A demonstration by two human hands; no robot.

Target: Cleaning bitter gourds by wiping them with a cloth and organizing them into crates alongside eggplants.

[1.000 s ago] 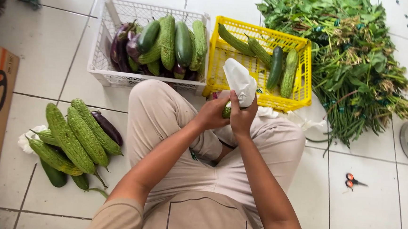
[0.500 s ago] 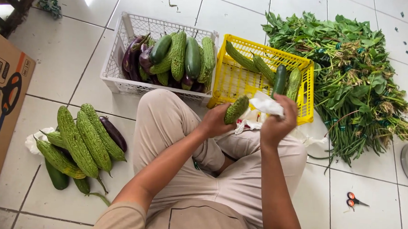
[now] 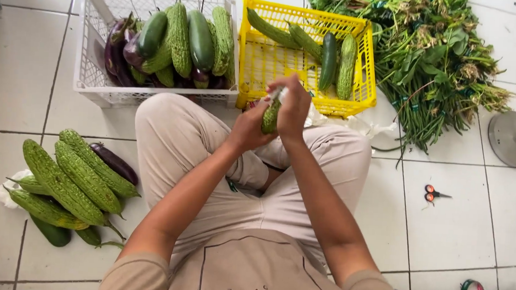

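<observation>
Big heap of leafy greens (image 3: 436, 60) sprawls across the tiled floor (image 3: 462, 223) at upper right, stems trailing toward the knee; a shift of the right leg could crush or scatter them. Next down in size, the white crate (image 3: 94, 87) is packed high with bitter gourds, smooth cucumbers and purple eggplants; the top ones sit above the rim, so a nudge from the left knee could roll one out. Beside it and touching it, the yellow crate (image 3: 365, 92) holds only a few green vegetables, plenty of room there.

Loose pile of bitter gourds (image 3: 71, 181) lies on the floor at the left, with one eggplant (image 3: 113, 162) against it. They rest on nothing but tile, so they could roll or bruise if bumped.

Now the action: a small bitter gourd (image 3: 270, 117) is held upright above the lap, just in front of the yellow crate. The left hand (image 3: 250, 128) has its fingers curled tight round the lower part; the right hand (image 3: 294, 105) has fingers pinching white wrapping (image 3: 276, 93) at the top. The grip looks narrow, and that bumpy skin could slip free and drop onto the thigh. The thin wrapping could tear if pulled askew.

Smallest: red-handled scissors (image 3: 431, 193) lie on the floor, near the right knee — a hazard if the leg stretches out.
</observation>
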